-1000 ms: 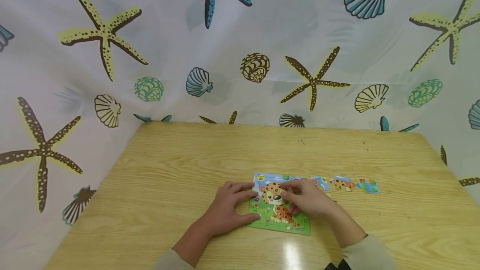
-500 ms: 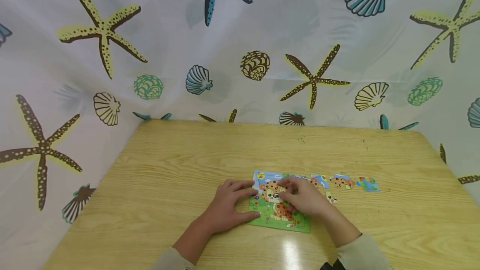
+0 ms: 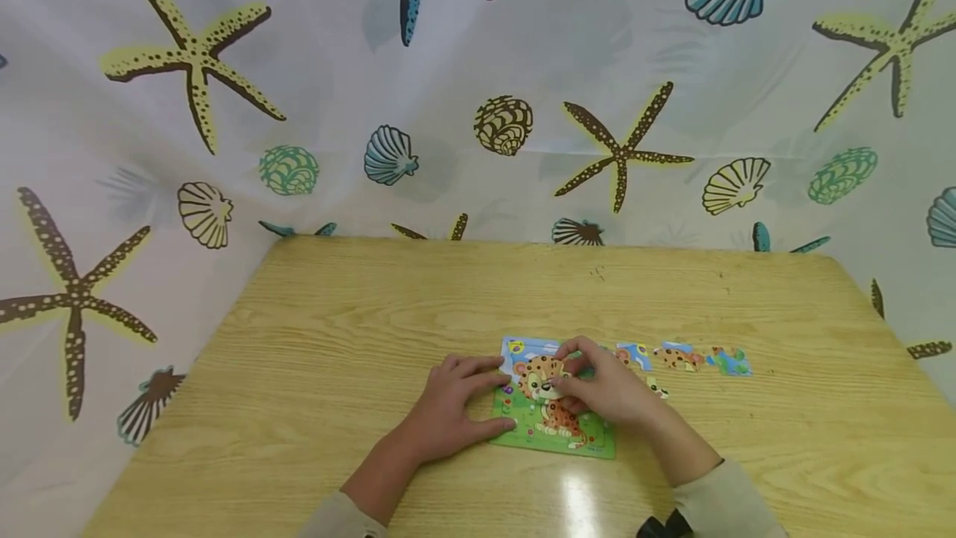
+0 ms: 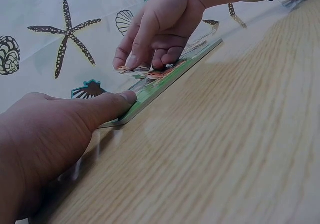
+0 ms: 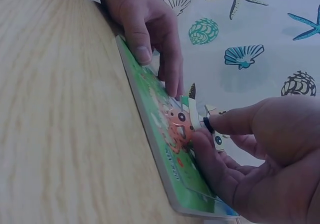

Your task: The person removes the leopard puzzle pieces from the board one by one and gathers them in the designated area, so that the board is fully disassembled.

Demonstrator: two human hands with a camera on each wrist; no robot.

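A leopard jigsaw puzzle board (image 3: 515,438) with a green and sky-blue picture lies flat on the table. My left hand (image 3: 451,409) rests at its left side, fingers spread and thumb (image 4: 122,98) pressing the near corner. Over the leopard's face, my right hand (image 3: 612,388) pinches a jigsaw piece (image 5: 219,141) between thumb and fingers. The piece, printed with an eye and dark nose, tilts up from the board in the right wrist view. Part of the board's right side is hidden under the right hand.
Several loose jigsaw pieces lie in a row beyond the right hand, including a spotted one (image 3: 678,358) and a blue-green one (image 3: 730,361). Another piece (image 3: 657,388) lies just behind the right wrist. A shell-and-starfish curtain (image 3: 448,106) borders the wooden table (image 3: 373,297).
My right hand shifts slightly over the leopard's face, and the pinched piece changes its tilt. A loose piece by the right wrist shows more than before. My left hand stays on the board's edge.
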